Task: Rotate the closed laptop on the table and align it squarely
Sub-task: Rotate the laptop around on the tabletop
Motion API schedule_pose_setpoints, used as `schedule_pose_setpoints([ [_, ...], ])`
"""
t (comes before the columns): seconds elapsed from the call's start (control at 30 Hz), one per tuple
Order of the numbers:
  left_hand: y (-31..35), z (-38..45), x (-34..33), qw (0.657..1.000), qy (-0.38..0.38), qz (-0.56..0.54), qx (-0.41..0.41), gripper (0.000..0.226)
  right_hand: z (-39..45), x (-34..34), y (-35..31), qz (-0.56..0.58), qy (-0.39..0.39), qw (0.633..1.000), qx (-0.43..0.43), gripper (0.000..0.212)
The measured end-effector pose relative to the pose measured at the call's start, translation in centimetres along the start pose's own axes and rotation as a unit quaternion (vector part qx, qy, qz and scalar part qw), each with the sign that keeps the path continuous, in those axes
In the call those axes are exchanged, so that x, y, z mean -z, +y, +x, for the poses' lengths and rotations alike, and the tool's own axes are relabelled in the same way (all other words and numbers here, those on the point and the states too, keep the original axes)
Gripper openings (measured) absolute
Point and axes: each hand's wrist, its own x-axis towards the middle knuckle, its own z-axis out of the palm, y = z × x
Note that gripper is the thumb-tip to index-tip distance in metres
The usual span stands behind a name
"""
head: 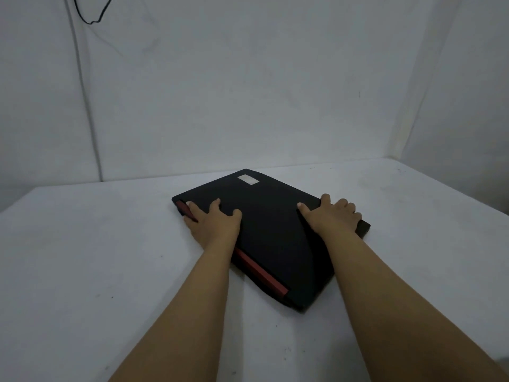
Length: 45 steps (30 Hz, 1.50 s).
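A closed black laptop (271, 232) lies on the white table (82, 257), turned at an angle to the table's edges, with one corner pointing toward me. A red strip runs along its left edge and a small silver patch sits near its far corner. My left hand (213, 223) grips the laptop's left edge over the red strip, thumb on the lid. My right hand (332, 216) holds the right edge, thumb on the lid and fingers curled over the side.
White walls close in behind and to the right of the table. A black cable (92, 15) hangs on the back wall at the upper left. Bare table surface lies left, right and in front of the laptop.
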Motion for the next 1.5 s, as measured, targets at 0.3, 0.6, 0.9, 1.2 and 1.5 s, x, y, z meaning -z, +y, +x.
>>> schedule_pose_setpoints([
  [0.3, -1.6, -3.3, 2.5, 0.998, -0.060, -0.007, -0.009, 0.080, -4.3, 0.5, 0.7, 0.030, -0.019, 0.997, -0.067, 0.094],
  [0.6, -3.4, -6.3, 3.7, 0.985, -0.065, -0.160, -0.002, 0.079, -6.1, 1.9, 0.9, 0.099, -0.050, 0.990, -0.088, 0.089],
  [0.9, -4.1, -1.5, 7.9, 0.984, -0.128, -0.128, 0.007, 0.087, -10.2, 2.4, -0.7, 0.054, -0.165, 0.985, 0.012, 0.071],
  [1.2, -4.9, -0.3, 9.6, 0.985, -0.152, -0.083, -0.015, 0.096, -13.3, 1.2, -3.3, 0.050, -0.111, 0.992, -0.021, 0.069],
  [1.5, -5.3, -4.2, 8.8, 0.993, -0.037, 0.110, 0.020, 0.084, -10.1, 0.2, -2.4, 0.384, -0.083, 0.905, 0.161, 0.061],
])
